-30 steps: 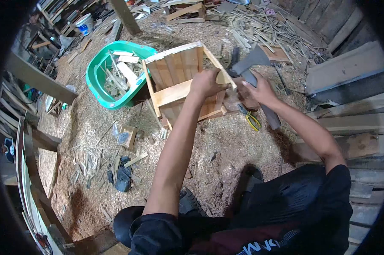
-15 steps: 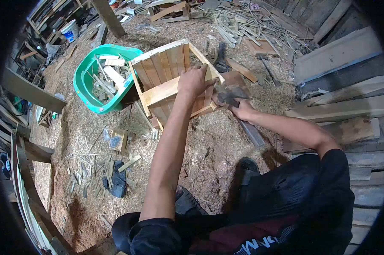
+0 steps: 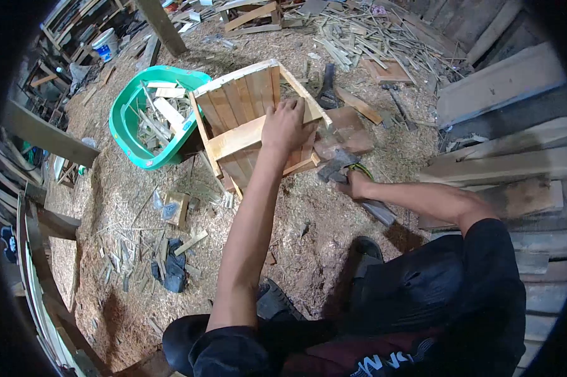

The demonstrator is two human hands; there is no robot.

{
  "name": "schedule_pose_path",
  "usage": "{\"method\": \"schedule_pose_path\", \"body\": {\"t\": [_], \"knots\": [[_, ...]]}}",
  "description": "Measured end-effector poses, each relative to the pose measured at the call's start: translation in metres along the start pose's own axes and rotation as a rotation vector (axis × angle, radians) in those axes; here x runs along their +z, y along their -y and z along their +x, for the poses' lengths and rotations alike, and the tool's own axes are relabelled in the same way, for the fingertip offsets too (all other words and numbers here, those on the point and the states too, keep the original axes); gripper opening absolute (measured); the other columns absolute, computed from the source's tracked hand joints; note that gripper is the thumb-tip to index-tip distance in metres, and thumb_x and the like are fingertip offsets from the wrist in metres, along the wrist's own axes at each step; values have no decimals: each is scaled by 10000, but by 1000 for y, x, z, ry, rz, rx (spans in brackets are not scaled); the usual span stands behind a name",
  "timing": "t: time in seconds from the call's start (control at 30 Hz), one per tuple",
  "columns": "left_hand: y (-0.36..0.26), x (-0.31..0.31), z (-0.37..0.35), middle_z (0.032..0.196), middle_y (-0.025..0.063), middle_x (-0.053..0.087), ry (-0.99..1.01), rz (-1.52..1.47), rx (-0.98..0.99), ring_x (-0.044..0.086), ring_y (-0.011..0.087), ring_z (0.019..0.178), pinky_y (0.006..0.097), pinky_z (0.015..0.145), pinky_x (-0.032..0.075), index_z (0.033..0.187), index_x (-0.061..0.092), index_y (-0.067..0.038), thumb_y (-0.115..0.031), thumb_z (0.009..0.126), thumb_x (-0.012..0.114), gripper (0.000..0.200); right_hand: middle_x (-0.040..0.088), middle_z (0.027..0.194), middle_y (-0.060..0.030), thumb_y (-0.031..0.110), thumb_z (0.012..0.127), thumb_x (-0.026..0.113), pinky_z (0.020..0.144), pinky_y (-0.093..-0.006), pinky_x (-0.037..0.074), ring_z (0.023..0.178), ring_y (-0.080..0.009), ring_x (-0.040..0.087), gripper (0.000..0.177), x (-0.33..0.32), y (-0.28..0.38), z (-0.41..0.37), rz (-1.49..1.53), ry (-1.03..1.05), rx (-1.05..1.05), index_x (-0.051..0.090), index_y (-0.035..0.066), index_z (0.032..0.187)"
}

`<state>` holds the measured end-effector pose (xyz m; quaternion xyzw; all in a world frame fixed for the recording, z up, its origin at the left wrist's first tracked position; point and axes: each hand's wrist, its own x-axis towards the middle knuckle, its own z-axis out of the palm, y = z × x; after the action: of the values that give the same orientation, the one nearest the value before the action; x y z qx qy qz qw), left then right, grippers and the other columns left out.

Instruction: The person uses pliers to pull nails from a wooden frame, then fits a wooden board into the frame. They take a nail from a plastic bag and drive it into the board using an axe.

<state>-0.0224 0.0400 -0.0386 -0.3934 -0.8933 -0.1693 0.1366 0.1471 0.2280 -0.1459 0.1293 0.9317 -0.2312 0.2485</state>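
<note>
A slatted wooden crate (image 3: 241, 94) rests tilted on the ground, its open side towards me. My left hand (image 3: 285, 124) is closed over the pale board (image 3: 236, 138) that crosses it. In my right hand (image 3: 357, 185) is a hatchet-like tool (image 3: 339, 163) with a dark metal head, close to the crate's lower right corner. A thick, dark bar-like piece (image 3: 380, 212) extends below that hand, seemingly the handle. Beside the crate's right corner lies a flat brown wooden block (image 3: 346, 129). Whatever sits between my left fingers and the board is hidden.
A green plastic tub (image 3: 129, 141) of wood scraps stands left of the crate. Sawdust covers the floor. Planks (image 3: 503, 163) are stacked at right, offcuts (image 3: 359, 38) piled behind. A dark plastic bag (image 3: 175, 267) and small wooden block (image 3: 175, 208) lie at lower left.
My right hand and the tool have moved slightly down, away from the crate's corner; the tool's head is less blurred. My left hand and the crate have barely moved.
</note>
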Motion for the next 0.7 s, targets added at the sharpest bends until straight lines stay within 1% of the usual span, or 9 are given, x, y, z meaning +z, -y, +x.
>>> {"method": "schedule_pose_path", "body": {"t": [0.03,0.13,0.3,0.4,0.47,0.57,0.6,0.63,0.7], "knots": [[-1,-1,-5,1241,179,652,-84,72,40,622,323,1159,470,968,465,1331,566,-32,-490,855,696,674,680,1064,-296,527,845,714,883,-448,525,1019,-405,671,688,5,-6,6,-13,-33,-29,634,-94,1129],[-4,-19,-13,1236,171,647,62,22,-179,590,322,1196,461,985,435,1343,546,-11,-497,882,664,680,683,1045,-292,535,842,713,869,-456,530,995,-407,675,687,4,-12,17,-92,20,-38,629,-93,1110],[5,-30,-7,1200,191,650,138,-134,-211,599,366,1161,492,947,455,1333,572,-64,-521,846,701,680,683,1012,-283,452,822,749,830,-462,544,945,-396,679,568,34,-42,48,-273,118,-118,640,-44,1077],[9,-36,-3,1156,195,653,173,-189,-203,603,379,1138,507,934,460,1285,597,-67,-513,809,740,667,685,856,-260,470,825,734,760,-456,541,837,-380,684,508,16,-55,64,-193,-99,-224,677,-30,897],[11,-36,-2,1113,195,655,215,-180,-192,608,385,1113,517,924,462,1246,611,-59,-502,790,761,653,676,801,-235,347,895,680,721,-426,531,768,-294,674,368,-46,-29,62,-29,-389,-206,672,-20,865],[-5,-35,-25,1116,162,635,68,-193,-146,588,351,1122,509,956,431,1236,603,-85,-466,774,787,627,703,1021,-199,308,984,589,804,-409,531,899,-319,693,342,-129,11,50,422,-537,-252,655,-20,1053],[-12,-32,-35,1130,155,629,0,-184,-118,581,342,1131,505,961,424,1240,600,-93,-459,772,792,625,709,1032,-168,295,1010,565,817,-404,523,900,-301,687,330,-139,25,46,534,-564,-278,651,-22,1043],[-24,-40,-42,1149,131,603,165,-130,-189,563,311,1126,474,947,405,1259,577,-100,-434,768,802,635,700,987,-119,392,1043,507,854,-388,508,919,-254,662,425,-138,36,45,855,-433,-299,656,-6,1028],[-39,-45,-59,1137,124,593,119,-164,-179,560,302,1097,459,916,401,1265,565,-96,-423,770,802,639,673,937,-90,441,1062,433,862,-362,497,908,-212,639,491,-111,55,44,838,-518,-285,655,5,1019]]}}
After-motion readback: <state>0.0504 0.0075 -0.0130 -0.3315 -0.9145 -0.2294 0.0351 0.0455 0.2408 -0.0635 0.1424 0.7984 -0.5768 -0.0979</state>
